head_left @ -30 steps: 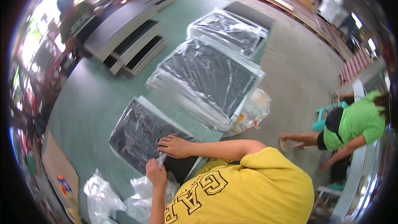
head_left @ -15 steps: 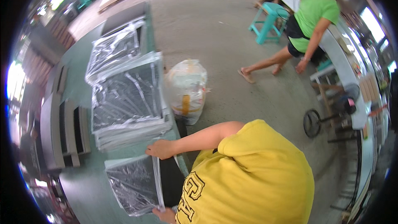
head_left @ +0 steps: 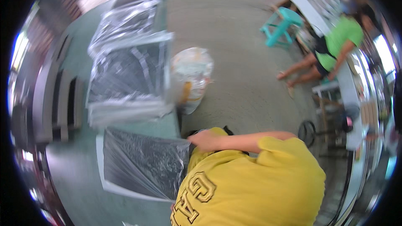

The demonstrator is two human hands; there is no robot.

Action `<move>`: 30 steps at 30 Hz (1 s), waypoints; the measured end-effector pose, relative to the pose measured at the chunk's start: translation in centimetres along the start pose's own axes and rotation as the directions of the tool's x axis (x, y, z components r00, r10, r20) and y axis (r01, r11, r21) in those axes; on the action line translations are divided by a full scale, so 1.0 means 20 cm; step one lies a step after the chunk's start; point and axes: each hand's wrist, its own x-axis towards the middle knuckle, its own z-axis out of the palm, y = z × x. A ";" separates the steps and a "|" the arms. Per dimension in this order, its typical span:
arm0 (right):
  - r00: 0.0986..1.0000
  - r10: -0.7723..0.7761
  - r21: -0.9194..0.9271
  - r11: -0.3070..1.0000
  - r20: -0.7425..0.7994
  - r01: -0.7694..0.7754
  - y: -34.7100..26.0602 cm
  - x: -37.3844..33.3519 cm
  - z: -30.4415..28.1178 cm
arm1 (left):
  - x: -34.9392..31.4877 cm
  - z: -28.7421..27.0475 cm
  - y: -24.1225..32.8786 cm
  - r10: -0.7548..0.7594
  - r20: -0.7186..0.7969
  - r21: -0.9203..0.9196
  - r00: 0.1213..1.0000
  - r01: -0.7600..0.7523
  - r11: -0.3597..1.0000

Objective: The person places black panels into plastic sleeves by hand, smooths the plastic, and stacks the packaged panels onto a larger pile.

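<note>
A dark flat panel in a clear plastic bag [head_left: 142, 161] lies on the green table in front of me, with a pale edge showing along its far side and bottom. My right hand [head_left: 203, 140] is closed at the upper near corner of the bag, by the table edge. Folds in the plastic stretch toward the near side. Only a sliver of my left hand [head_left: 172, 206] shows at the lower near corner; its fingers are hidden by my yellow shirt. Beyond my right hand sits a stack of plastic-wrapped dark panels [head_left: 130, 73].
Another wrapped stack [head_left: 125, 21] lies farther along the green table [head_left: 79, 184]. Grey and black pieces [head_left: 63, 100] stand at the left. A stuffed plastic sack [head_left: 192, 75] rests beside the table. A person in green [head_left: 341, 39] is by a long bench, near a turquoise stool [head_left: 282, 25].
My right hand has moved right to the table edge, and the bagged panel now lies turned and closer to me. My left hand is mostly hidden. The person in green has moved right.
</note>
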 end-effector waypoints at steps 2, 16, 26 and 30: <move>0.987 0.147 -0.041 0.989 0.059 -0.144 0.04 -0.11 -0.07 | -0.09 0.00 0.03 0.013 0.007 -0.098 1.000 -0.012 0.995; 0.523 -0.695 -0.003 0.603 -0.494 0.798 -0.71 0.47 -0.26 | -0.31 -0.57 1.12 0.380 -0.288 -0.621 0.879 -0.473 0.625; 0.758 0.443 0.843 -0.008 -0.479 0.538 0.08 0.79 -0.72 | -0.12 -0.60 0.60 -0.060 -0.436 -0.570 0.898 -0.223 0.791; 0.738 0.584 0.906 -0.010 -0.338 0.423 0.35 0.87 -0.69 | 0.06 -0.62 0.75 0.007 -0.446 -0.548 0.895 -0.280 0.788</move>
